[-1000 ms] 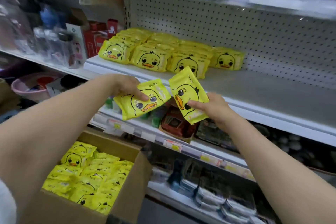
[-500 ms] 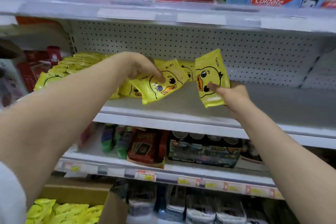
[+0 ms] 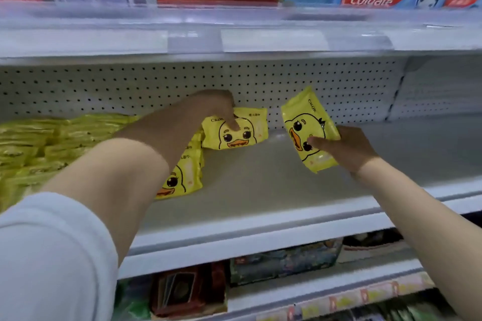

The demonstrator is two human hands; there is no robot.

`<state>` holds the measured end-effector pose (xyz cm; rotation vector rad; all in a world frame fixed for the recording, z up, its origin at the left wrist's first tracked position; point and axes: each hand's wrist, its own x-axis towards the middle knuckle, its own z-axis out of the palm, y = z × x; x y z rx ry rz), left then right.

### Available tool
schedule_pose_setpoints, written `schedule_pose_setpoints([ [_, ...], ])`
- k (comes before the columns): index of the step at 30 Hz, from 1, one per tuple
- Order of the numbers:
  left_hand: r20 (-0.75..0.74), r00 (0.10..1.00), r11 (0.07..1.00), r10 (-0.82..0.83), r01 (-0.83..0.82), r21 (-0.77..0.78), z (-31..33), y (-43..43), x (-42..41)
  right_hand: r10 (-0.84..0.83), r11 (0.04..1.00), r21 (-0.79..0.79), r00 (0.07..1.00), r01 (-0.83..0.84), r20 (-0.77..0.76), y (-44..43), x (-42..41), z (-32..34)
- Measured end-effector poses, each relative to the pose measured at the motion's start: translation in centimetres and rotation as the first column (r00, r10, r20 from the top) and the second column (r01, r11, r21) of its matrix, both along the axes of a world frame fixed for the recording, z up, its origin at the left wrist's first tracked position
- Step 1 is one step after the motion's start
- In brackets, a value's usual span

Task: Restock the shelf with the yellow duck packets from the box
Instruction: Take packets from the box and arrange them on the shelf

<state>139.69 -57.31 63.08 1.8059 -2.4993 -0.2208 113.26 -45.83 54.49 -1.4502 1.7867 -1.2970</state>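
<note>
One flat packet (image 3: 247, 137) under left fingers (image 3: 233, 124), tilted packet (image 3: 302, 126) in right fingers (image 3: 318, 142)

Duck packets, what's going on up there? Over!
Left hand pinches first packet at the row's end. Right hand holds second packet above bare shelf. Nothing blocking.

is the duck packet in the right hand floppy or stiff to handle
Probably semi-stiff and light: the duck packet juts up undrooping from the right hand pinching its lower half. Its glossy wrapper may slide on the shelf.

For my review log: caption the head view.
Left hand holds a duck packet on the shelf; right hand holds a second packet.
</note>
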Motion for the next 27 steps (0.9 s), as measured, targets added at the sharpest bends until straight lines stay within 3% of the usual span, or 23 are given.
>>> schedule_pose_setpoints([
  [4,-0.002,0.998,0.994,-0.058,0.058,0.091,-1.5,-4.0,-0.4,-0.003,1.000,-0.004,0.999,0.003,0.035,-1.2,-0.4,-0.8],
  [17,0.175,0.971,0.985,-0.164,0.151,0.081,-4.2,-9.2,-0.3,-0.001,1.000,-0.014,0.998,0.002,0.065,-6.5,1.0,-1.0],
  [27,0.060,0.975,0.970,-0.213,0.219,-0.109,-6.4,-10.1,1.2,0.139,0.985,0.108,0.990,-0.137,-0.004,-9.3,2.4,0.4],
])
